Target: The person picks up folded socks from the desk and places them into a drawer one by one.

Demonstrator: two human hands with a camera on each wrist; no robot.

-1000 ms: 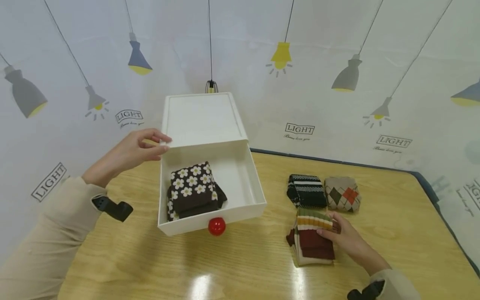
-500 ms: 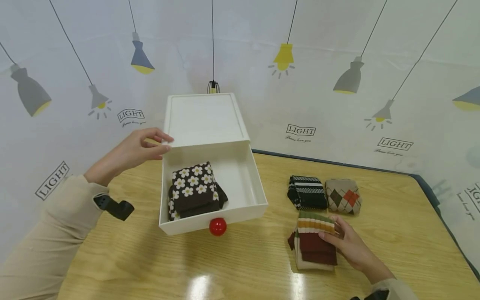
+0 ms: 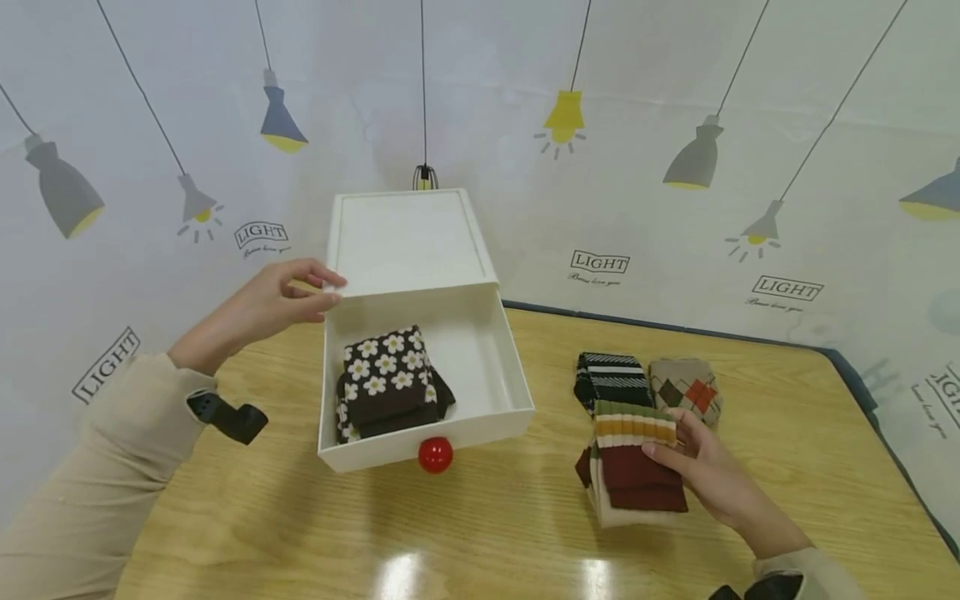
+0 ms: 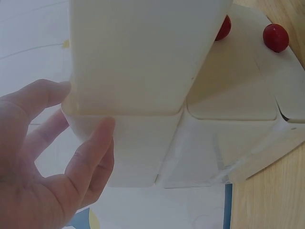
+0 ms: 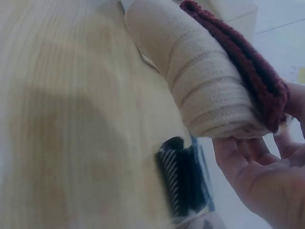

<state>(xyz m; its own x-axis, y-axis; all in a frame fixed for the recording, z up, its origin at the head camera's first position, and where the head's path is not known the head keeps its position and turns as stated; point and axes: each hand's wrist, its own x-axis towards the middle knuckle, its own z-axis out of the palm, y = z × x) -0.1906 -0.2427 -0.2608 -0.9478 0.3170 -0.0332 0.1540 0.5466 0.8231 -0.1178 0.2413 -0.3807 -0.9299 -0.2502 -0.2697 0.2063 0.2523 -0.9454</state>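
Note:
A white drawer (image 3: 480, 423) with a red knob (image 3: 435, 455) is pulled out of a white drawer unit (image 3: 408, 242). Folded brown socks with white daisies (image 3: 386, 375) lie in its left part. My left hand (image 3: 273, 304) rests its bent fingertips and thumb on the unit's front left corner; the left wrist view shows the same fingers (image 4: 97, 143) against the wall. My right hand (image 3: 716, 475) pinches the right edge of folded socks striped green, mustard, cream and maroon (image 3: 641, 483). The right wrist view shows their cream underside (image 5: 200, 81) above the table.
Folded black-and-white striped socks (image 3: 613, 377) and tan argyle socks (image 3: 690, 387) lie side by side at the table's right. Lower drawers with red knobs (image 4: 276, 37) show in the left wrist view. A curtain printed with lamps (image 3: 637, 167) stands behind the wooden table (image 3: 517, 525).
My right hand has raised the striped socks slightly up and to the right, and they now overlap the black-and-white and argyle pairs in view. My left hand stays at the drawer unit's corner.

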